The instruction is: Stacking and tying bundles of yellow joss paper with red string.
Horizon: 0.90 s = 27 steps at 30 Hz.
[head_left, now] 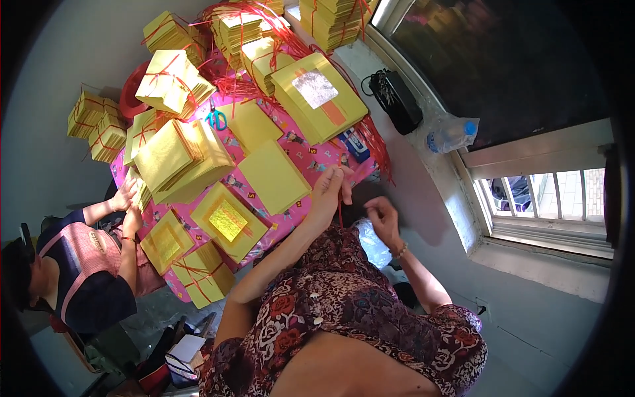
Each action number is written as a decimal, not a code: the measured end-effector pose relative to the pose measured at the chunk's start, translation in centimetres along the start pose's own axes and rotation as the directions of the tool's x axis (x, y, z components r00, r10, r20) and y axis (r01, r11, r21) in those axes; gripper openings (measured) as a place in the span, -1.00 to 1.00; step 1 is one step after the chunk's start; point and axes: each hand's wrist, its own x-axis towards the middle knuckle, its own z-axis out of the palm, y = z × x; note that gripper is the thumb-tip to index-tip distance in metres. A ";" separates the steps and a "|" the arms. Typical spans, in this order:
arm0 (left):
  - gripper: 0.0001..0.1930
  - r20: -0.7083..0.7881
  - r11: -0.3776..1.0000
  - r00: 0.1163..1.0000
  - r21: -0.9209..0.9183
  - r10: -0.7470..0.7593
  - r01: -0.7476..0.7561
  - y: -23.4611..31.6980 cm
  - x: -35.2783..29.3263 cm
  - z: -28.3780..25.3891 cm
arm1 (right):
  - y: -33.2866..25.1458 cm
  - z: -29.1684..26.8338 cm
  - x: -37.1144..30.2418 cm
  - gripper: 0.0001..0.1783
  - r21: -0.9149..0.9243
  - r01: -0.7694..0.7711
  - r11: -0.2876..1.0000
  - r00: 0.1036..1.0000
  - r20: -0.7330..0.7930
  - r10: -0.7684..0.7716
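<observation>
My left hand [329, 187] is raised over the near right edge of the table, its fingertips pinched together on a thin red string [340, 216] that hangs below it. A little to the right, my right hand [384, 220] is held with curled fingers; whether the string reaches it is too fine to see. Closest to my left hand lies a stack of plain yellow paper [274, 176]. Beyond it sits a thick yellow paper stack [316, 98] with a silvery square and an orange band on top. A blue box [354, 145] rests beside that stack.
A pink patterned cloth [301, 159] covers the table. Tied yellow bundles [170, 83], loose red strings [241, 87] and teal scissors [215, 118] lie on it. At left, a co-worker [92, 258] handles paper. A black bag [395, 102] and plastic bottle [453, 134] stand along the window ledge.
</observation>
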 end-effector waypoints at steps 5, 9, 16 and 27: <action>-0.76 -0.099 0.985 0.992 -0.145 0.077 -0.091 2.4 0.6 1.0 | -9.6 3.4 -0.8 -0.74 0.351 -0.416 0.839 0.798 0.583 0.152; -0.77 0.041 1.000 0.999 -0.029 -0.007 0.008 4.0 -0.8 1.0 | -10.0 4.7 1.1 -0.58 0.807 -0.586 0.071 0.808 0.576 0.126; -0.63 0.313 0.921 0.875 -0.248 0.369 -0.300 9.7 -4.2 2.5 | -15.1 1.3 4.0 -0.75 0.933 -0.190 0.307 0.981 0.189 0.030; -0.69 -0.129 0.644 0.702 -0.311 0.700 -0.699 16.3 -8.6 -3.7 | -13.9 1.4 8.5 -0.75 0.863 -0.117 0.492 0.990 0.064 0.124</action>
